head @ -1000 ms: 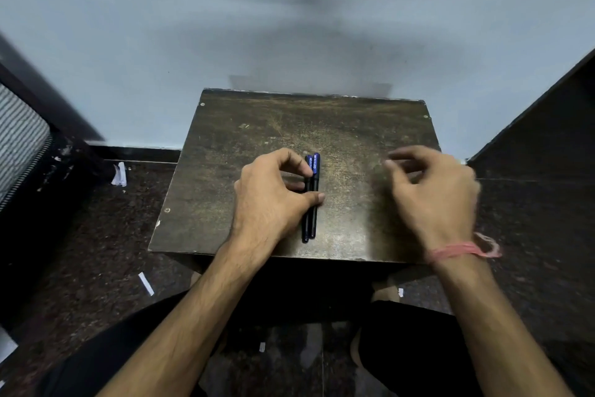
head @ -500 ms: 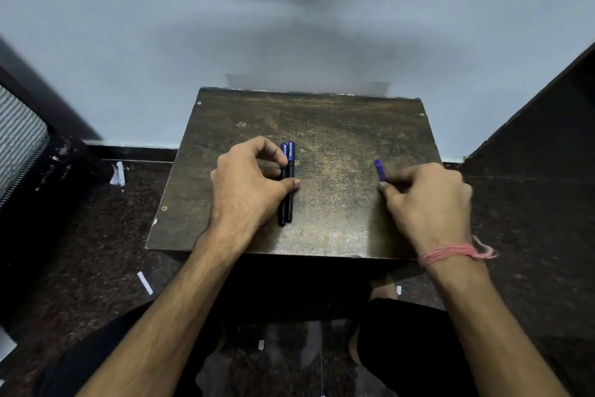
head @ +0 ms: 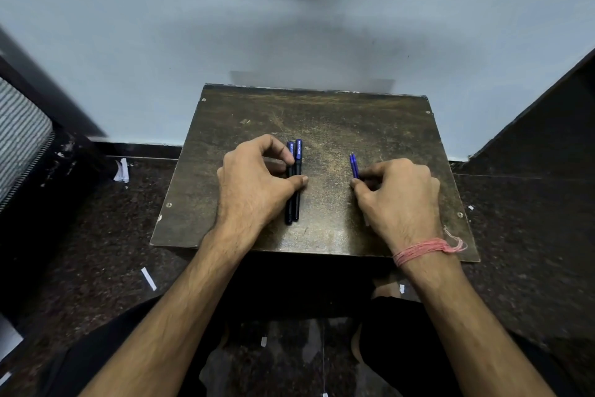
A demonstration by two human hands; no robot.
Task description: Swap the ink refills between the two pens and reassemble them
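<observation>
Two dark pens (head: 293, 181) lie side by side, touching, mid-desk, tips toward 12 o'clock. The left hand (head: 254, 184) clamps them between thumb and curled forefinger. At 3 o'clock, the right hand (head: 397, 200) pinches two blue refills (head: 354, 165), knuckles up. The worn desk (head: 338, 126) meets a pale wall (head: 289, 26); paper scraps (head: 148, 278) dot the floor.
</observation>
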